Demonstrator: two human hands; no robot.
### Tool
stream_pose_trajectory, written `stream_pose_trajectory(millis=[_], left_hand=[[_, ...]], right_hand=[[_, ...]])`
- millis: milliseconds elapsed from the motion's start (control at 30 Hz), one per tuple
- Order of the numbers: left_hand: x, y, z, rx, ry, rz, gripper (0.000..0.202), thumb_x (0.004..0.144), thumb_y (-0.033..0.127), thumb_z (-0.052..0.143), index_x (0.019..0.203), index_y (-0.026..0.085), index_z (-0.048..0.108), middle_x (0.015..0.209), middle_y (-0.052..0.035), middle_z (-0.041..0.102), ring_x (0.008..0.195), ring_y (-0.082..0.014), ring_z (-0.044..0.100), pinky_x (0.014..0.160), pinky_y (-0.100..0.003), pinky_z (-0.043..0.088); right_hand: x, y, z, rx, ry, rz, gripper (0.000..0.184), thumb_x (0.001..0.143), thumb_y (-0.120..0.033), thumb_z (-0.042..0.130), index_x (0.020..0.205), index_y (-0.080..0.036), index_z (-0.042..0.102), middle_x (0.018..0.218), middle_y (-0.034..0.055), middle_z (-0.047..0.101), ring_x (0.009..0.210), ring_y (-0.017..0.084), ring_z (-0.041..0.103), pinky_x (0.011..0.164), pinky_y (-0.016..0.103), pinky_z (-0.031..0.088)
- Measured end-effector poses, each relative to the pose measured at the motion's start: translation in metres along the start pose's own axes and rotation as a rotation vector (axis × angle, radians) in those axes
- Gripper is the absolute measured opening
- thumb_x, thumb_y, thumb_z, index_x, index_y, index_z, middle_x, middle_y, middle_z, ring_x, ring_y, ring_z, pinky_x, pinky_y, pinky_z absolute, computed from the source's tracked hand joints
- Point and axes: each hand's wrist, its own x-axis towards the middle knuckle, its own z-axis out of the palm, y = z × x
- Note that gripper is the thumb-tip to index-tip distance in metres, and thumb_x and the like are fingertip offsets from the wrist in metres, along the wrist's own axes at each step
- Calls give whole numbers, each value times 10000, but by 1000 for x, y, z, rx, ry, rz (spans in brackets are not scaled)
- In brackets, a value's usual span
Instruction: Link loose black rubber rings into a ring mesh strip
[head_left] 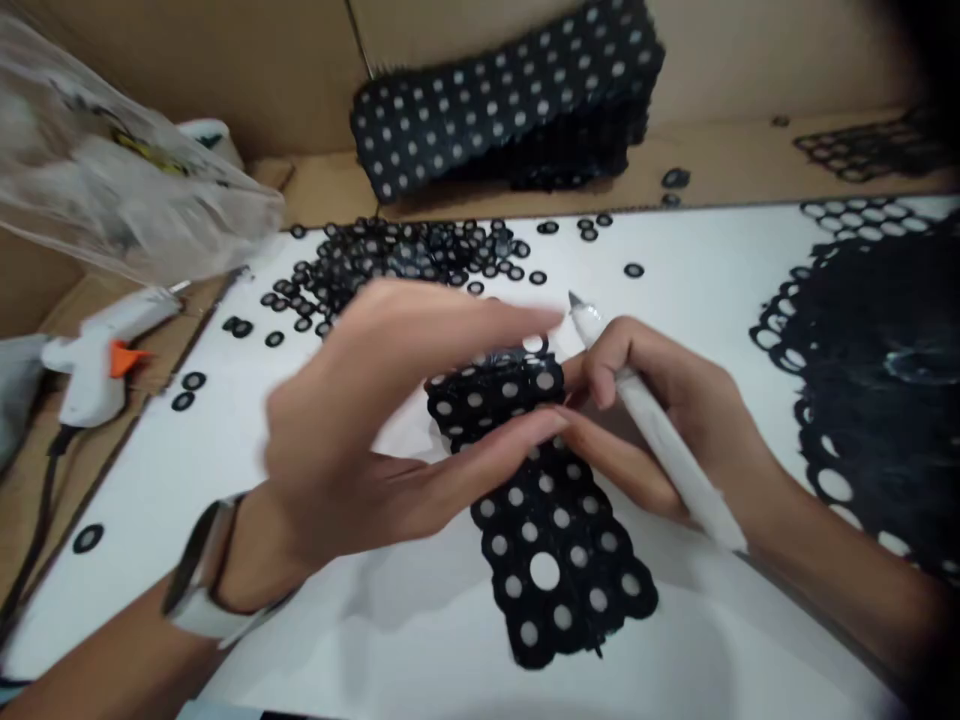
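Note:
A black strip (pixel 561 515) made of small joined rings, with round holes through it, hangs tilted above the white board. My left hand (pixel 360 410) reaches across its upper end, index finger stretched out and slightly blurred. The left thumb lies against the strip, well apart from the index finger. My right hand (pixel 667 410) has its fingers closed around a white pen-shaped tool (pixel 667 440) with a grey pointed tip. The right thumb also touches the strip's edge, meeting the left thumb tip. Some of the strip's upper end is hidden behind the hands.
Loose black rings (pixel 390 255) lie heaped on the white board (pixel 150 500), others scattered. A larger black ring piece (pixel 885 380) lies right. Folded black ring pieces (pixel 510 100) stand behind. At left are a glue gun (pixel 105 350) and a clear plastic bag (pixel 142 170).

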Motion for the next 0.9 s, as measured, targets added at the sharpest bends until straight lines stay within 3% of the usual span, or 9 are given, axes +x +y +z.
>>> stream_pose_trajectory(millis=[100,233,467,600,700,800,900], left_hand=[[0,-12,12,127,20,242,232,935,92,819,1119,221,765,1160,-58,805,1068,-200,737,992,-395,591],[-5,-23,21,20,-14,176,264,975,79,759,1206,206,740,1126,-64,810,1040,-192,740,940,-373,596],[-8,-20,24,-120,-2,113,316,1000,95,711,1296,208,709,1141,-74,804,1026,-200,735,917,-364,588],[-10,-21,24,-167,-24,81,308,1030,176,719,1335,219,709,1139,-87,799,1012,-215,727,903,-365,579],[-12,-19,24,-272,-67,-59,139,1075,265,668,1164,209,759,1031,-77,774,933,-203,710,839,-335,565],[-11,-19,24,-362,-72,-333,303,1114,379,601,894,199,705,884,-37,731,841,-174,679,792,-299,527],[-9,-32,22,-355,19,-526,398,1115,481,578,847,200,666,804,-11,698,791,-163,655,758,-280,499]], right_hand=[[0,-1,1,50,-13,-7,286,972,-222,763,953,-264,481,953,14,712,725,178,652,625,294,496],[1,-2,6,101,45,-20,309,996,-246,748,901,-256,454,970,27,727,834,196,708,744,302,553],[5,-4,14,137,147,8,369,1009,-369,738,829,-250,439,885,15,737,765,186,715,688,280,575],[0,1,22,144,155,-11,357,950,-374,777,809,-265,467,753,9,698,762,254,747,624,314,606],[-5,1,27,212,153,-35,343,874,-420,828,780,-277,530,712,11,685,645,261,714,548,326,606],[-6,-4,28,235,53,-79,342,834,-441,854,787,-268,563,790,29,716,709,261,724,659,330,644],[-3,-9,26,188,19,-56,326,905,-432,799,869,-240,538,877,60,717,816,238,712,785,312,632]])
